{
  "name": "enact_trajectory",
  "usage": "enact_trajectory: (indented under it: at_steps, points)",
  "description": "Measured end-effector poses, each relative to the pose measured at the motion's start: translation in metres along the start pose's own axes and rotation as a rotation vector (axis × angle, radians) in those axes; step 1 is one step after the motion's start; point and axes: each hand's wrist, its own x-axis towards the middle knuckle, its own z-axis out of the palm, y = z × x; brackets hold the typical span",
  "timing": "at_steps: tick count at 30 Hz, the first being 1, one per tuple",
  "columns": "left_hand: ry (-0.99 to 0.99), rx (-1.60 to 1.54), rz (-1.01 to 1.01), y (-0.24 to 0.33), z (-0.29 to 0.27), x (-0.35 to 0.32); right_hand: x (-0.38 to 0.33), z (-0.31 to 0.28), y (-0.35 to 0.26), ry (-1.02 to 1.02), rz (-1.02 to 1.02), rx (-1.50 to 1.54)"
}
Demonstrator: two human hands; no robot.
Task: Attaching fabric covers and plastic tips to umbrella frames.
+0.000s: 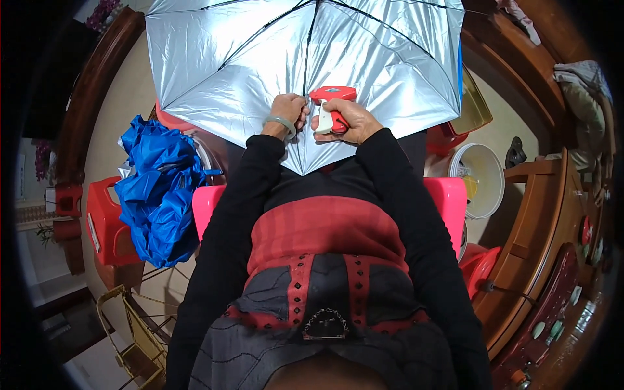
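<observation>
A half-spread umbrella (227, 97) lies over my lap, its silver lining facing up and its dark ribs fanning out from the far side. My left hand (288, 112) is closed in a pinch at a middle rib, gripping the umbrella there; what lies between the fingertips is partly hidden. In my right hand (354, 122) is a red-and-white gun-shaped hand tool (333, 93), its grip wrapped by my fingers. The tool's head sits just right of the rib, above the silver cloth and close to my left fingers. A bangle circles my left wrist.
Bunched blue umbrellas (159, 195) are heaped to my left, beside a red plastic stool (107, 224). A white bucket (484, 182) stands to my right, near a wooden bench (530, 247). A metal-framed cart (133, 331) is at lower left.
</observation>
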Motion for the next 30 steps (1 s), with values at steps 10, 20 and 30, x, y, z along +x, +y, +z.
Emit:
enact_trajectory:
  at_steps: [10,20,30]
  points:
    - [0.119,0.056,0.050,-0.008,0.006,0.003,0.016,0.012,0.016,0.251,-0.076,-0.070]
    - [0.131,0.154,0.104,-0.016,0.003,0.013,0.001,0.020,0.011,0.149,-0.051,0.079]
    - [0.009,0.060,0.025,0.006,-0.001,-0.007,-0.001,0.006,0.010,0.025,-0.048,0.136]
